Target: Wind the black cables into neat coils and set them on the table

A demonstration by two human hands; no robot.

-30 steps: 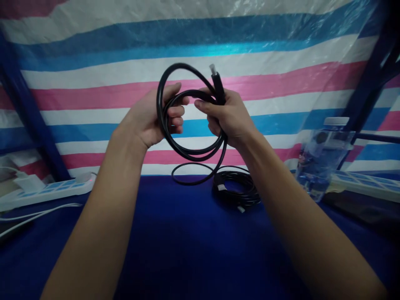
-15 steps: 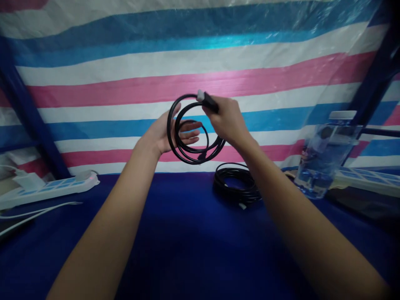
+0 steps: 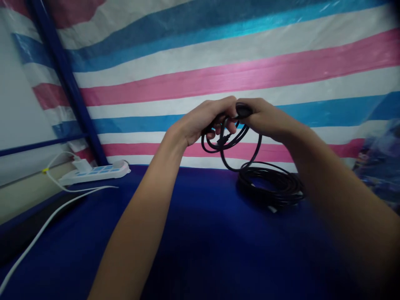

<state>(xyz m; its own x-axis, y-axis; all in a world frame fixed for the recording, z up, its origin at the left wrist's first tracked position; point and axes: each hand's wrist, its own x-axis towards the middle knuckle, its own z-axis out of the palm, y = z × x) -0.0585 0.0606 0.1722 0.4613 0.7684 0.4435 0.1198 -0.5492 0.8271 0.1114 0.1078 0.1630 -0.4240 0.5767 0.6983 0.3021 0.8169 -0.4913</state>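
Both hands hold a small coil of black cable (image 3: 229, 139) up in front of the striped tarp. My left hand (image 3: 203, 118) is closed over the coil's left side with fingers curled round the loops. My right hand (image 3: 265, 118) grips the coil's top right, fingers wrapped round it. One loop of the cable hangs down toward the table. Below my right wrist, a larger bundle of coiled black cable (image 3: 271, 187) lies on the blue table (image 3: 187, 233).
A white power strip (image 3: 93, 173) with a white cord (image 3: 46, 216) lies at the table's left rear. A blue frame post (image 3: 67, 83) rises at the left. A clear plastic bottle (image 3: 379, 166) shows blurred at the right edge. The striped tarp (image 3: 218, 75) closes off the back.
The coil has been drawn tighter and smaller, and my left hand went from open to closed on it. The view has swung left, so the bottle sits at the right edge.
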